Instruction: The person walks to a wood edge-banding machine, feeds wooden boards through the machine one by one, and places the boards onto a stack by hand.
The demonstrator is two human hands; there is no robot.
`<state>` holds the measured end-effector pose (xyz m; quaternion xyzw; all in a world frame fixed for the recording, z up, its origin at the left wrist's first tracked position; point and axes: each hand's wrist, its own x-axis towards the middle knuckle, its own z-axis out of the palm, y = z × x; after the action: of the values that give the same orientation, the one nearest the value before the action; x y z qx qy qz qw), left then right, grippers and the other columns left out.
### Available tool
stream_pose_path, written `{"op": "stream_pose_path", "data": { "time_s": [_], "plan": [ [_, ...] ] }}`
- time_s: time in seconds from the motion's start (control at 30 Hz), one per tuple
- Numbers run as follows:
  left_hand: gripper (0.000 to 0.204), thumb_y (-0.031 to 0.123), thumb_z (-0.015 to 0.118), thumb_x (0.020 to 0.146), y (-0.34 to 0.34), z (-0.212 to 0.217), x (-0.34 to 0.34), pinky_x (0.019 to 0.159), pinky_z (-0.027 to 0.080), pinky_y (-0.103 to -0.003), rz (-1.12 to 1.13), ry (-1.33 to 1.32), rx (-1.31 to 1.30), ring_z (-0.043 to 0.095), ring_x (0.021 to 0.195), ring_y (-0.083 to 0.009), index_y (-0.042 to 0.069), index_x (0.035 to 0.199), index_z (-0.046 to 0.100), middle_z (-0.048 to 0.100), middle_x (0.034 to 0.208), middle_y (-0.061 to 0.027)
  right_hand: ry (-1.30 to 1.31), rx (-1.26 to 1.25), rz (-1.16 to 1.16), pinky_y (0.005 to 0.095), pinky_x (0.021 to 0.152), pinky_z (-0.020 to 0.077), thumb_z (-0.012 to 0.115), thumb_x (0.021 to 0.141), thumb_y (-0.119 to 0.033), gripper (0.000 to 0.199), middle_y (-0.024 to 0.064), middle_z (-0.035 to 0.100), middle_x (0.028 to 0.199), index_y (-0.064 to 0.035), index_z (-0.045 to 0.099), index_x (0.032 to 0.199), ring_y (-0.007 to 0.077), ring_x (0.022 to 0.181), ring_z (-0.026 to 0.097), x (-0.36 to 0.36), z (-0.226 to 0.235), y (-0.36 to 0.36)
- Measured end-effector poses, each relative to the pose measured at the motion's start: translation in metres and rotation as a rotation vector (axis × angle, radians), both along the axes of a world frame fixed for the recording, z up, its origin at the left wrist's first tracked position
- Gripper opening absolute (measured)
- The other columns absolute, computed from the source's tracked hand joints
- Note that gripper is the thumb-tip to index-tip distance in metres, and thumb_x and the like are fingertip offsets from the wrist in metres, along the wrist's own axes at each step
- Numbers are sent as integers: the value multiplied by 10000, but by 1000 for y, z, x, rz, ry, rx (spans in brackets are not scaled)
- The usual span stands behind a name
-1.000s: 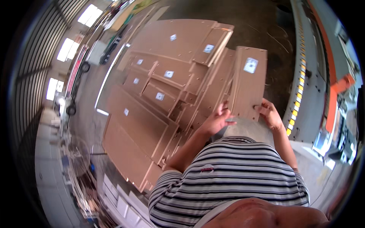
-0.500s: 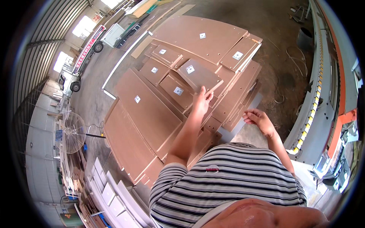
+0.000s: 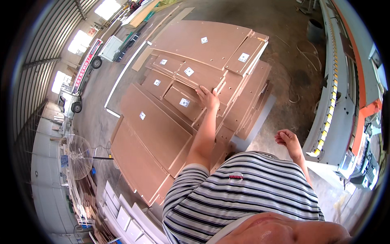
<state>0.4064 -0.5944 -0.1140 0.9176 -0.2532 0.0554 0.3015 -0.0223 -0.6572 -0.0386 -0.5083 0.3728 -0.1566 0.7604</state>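
Observation:
My left hand (image 3: 208, 98) lies on the near edge of a small brown panel (image 3: 203, 76) with a white label, fingers stretched out over the edge and not wrapped round it. The panel rests flat on the stack, beside another small labelled panel (image 3: 168, 62). Closer to me are two more small panels, one (image 3: 156, 83) to the left and one (image 3: 178, 94) just left of my wrist. My right hand (image 3: 287, 139) hangs in the air to the right of the stack, its fingers curled together, with nothing visible in them.
Large brown panels (image 3: 195, 34) lie at the far side of the stack, and long ones (image 3: 158, 118) at the left. A long grey machine (image 3: 321, 122) with an orange frame runs along the right. A fan (image 3: 77, 156) stands at left, near pale panels (image 3: 122, 215); a truck (image 3: 83, 73) is farther off.
The small panel, tilted in my left hand before, now lies flat on the stack, farther left. My left hand has loosened from its grip. My right hand has moved slightly right and down.

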Motion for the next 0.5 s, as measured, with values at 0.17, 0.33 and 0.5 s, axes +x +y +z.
{"op": "stream_pose_path", "data": {
  "time_s": [0.17, 0.33, 0.5],
  "plan": [
    [779, 317, 517, 920, -9, 7, -3, 1139, 137, -455, 8, 16, -13, 88, 1390, -440, -86, 1431, 89, 72, 1462, -360, 29, -27, -17, 274, 760, 515, 495, 956, -178, 238, 98, 654, 926, 7, 582, 1077, 152, 820, 627, -12, 0, 4],
    [809, 326, 572, 891, 8, 10, -3, 1135, 148, -458, -44, 35, -50, 152, 1370, -447, -79, 1427, 121, 122, 1463, -336, 22, -64, -91, 271, 756, 510, 505, 954, -196, 244, 84, 653, 921, -3, 587, 1080, 144, 815, 624, -29, 6, -1],
    [705, 297, 618, 859, 53, 19, -37, 1063, 243, -502, -134, -124, -195, 285, 1309, -421, -48, 1374, 281, 349, 1377, -274, 11, -65, -134, 254, 744, 500, 508, 955, -216, 247, 61, 657, 917, -22, 589, 1086, 118, 810, 617, -53, -1, -18]
  ]
}}
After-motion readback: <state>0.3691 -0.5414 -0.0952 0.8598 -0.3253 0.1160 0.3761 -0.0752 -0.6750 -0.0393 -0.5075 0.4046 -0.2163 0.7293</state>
